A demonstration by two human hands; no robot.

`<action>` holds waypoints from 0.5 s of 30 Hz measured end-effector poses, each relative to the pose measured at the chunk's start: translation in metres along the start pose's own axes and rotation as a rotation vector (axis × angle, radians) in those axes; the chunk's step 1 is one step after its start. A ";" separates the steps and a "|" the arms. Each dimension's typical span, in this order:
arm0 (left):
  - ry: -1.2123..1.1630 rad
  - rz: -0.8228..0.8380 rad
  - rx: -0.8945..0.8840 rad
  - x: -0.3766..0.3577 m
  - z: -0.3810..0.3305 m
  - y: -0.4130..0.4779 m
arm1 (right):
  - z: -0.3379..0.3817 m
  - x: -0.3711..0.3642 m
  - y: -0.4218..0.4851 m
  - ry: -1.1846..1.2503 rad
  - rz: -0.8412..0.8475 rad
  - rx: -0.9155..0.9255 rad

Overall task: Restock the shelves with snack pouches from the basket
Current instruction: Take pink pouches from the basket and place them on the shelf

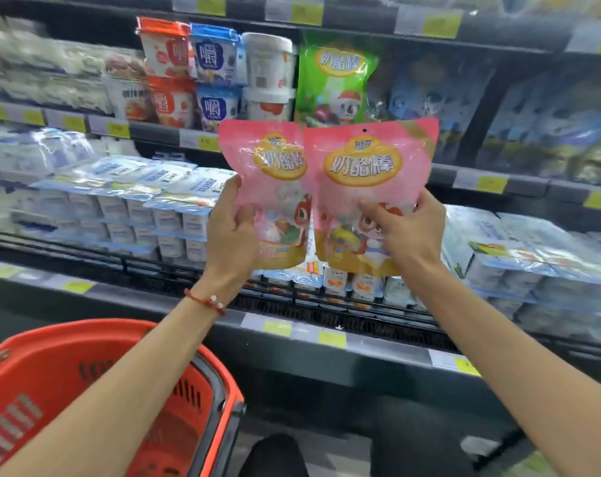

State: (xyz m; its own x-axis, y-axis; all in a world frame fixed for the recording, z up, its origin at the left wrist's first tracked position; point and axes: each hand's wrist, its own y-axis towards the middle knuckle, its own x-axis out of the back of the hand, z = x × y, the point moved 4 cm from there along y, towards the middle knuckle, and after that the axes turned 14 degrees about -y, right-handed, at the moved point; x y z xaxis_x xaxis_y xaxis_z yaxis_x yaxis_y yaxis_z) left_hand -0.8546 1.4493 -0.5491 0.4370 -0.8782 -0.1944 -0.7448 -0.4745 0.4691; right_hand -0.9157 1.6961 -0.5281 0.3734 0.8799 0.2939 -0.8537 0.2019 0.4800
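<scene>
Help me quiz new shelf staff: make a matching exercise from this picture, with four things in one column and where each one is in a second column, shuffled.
Things
1. left pink pouch
2. right pink pouch
3. green pouch
4. red basket

Places
A. behind and above both pink pouches
B. held up by the right hand
C. at lower left, under the left forearm
D. held up by the left hand

Pairs: 1-D, 2-B, 3-A, 4-C
</scene>
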 end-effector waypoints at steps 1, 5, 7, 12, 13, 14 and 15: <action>0.000 -0.004 -0.009 -0.012 -0.002 0.005 | -0.002 0.008 0.009 0.009 -0.010 0.000; 0.006 0.047 -0.026 -0.059 -0.007 0.028 | -0.011 0.037 0.052 0.024 -0.053 -0.007; 0.022 0.068 -0.062 -0.082 -0.009 0.044 | -0.015 0.050 0.075 0.043 -0.084 -0.010; 0.060 0.061 -0.112 -0.132 -0.016 0.079 | -0.021 0.064 0.134 0.053 -0.119 0.033; 0.065 0.054 -0.119 -0.141 -0.018 0.086 | -0.023 0.065 0.147 0.064 -0.129 0.032; 0.067 0.050 -0.124 -0.149 -0.020 0.092 | -0.023 0.065 0.159 0.081 -0.137 0.031; 0.074 0.047 -0.133 -0.157 -0.022 0.099 | -0.024 0.066 0.171 0.097 -0.142 0.031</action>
State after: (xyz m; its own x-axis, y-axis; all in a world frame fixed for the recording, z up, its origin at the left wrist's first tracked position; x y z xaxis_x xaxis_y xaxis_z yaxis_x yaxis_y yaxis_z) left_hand -0.9860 1.5417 -0.4534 0.4426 -0.8902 -0.1082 -0.6941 -0.4165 0.5872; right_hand -1.0462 1.7989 -0.4465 0.4509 0.8814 0.1409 -0.7830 0.3148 0.5364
